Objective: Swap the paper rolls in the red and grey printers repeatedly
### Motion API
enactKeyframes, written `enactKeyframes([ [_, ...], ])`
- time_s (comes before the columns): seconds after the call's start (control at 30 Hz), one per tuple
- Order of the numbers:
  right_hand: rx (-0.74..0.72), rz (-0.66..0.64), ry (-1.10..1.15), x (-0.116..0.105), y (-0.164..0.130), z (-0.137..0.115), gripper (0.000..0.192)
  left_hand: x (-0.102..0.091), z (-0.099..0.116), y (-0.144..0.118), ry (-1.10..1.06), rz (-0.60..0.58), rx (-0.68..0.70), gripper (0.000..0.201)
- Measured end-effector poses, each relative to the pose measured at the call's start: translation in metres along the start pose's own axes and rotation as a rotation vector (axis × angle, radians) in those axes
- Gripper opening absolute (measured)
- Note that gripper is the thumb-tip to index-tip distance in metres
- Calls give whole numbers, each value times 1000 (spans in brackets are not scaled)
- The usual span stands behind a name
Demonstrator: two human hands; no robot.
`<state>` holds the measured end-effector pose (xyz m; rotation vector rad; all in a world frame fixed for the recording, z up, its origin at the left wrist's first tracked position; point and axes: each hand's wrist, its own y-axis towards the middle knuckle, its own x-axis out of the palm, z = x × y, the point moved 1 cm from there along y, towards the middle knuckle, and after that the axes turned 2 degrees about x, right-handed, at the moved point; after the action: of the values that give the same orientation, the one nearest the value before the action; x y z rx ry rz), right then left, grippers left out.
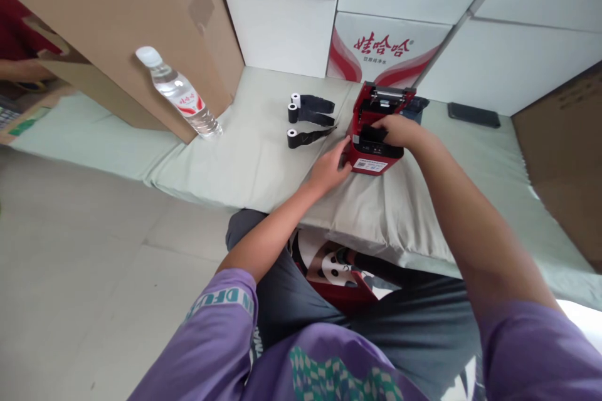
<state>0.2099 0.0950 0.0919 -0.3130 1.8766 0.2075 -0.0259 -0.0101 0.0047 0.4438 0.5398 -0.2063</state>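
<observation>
A small red-and-black printer (371, 153) stands on the cloth-covered surface with its lid (385, 97) raised. My left hand (329, 169) rests against its left side and front corner, with thumb and fingers spread apart. From the right, my right hand (397, 130) reaches into the opening under the lid. Its fingers are closed on a black strip (374, 133); the fingertips are partly hidden inside. To the left lie small rolls with black strips trailing from them: a back roll (295, 99), a middle roll (293, 113) and a front roll (292, 136).
A water bottle (188, 100) stands on the left beside a large cardboard box (141, 25). White cartons (282, 31) are stacked behind. A dark phone (473, 114) lies at the back right near another brown box (564, 156). At far left, another person's arm (23, 69) shows.
</observation>
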Motion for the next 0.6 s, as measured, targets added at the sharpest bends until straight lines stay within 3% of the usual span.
enactKeyframes([
  [0.07,40,57,120,-2,-17,-8,27,-1,1,0,5,8,8,73],
  [0.17,5,253,374,0,-50,-17,37,-2,3,0,16,9,-2,72],
  [0.33,-162,348,378,17,-91,-23,44,-3,4,0,-4,-7,-9,72],
  [0.5,-192,492,396,23,-102,-23,16,-1,1,0,-21,5,-9,71],
  [0.6,-183,588,500,22,-107,-20,14,-1,0,1,-20,3,-8,71],
])
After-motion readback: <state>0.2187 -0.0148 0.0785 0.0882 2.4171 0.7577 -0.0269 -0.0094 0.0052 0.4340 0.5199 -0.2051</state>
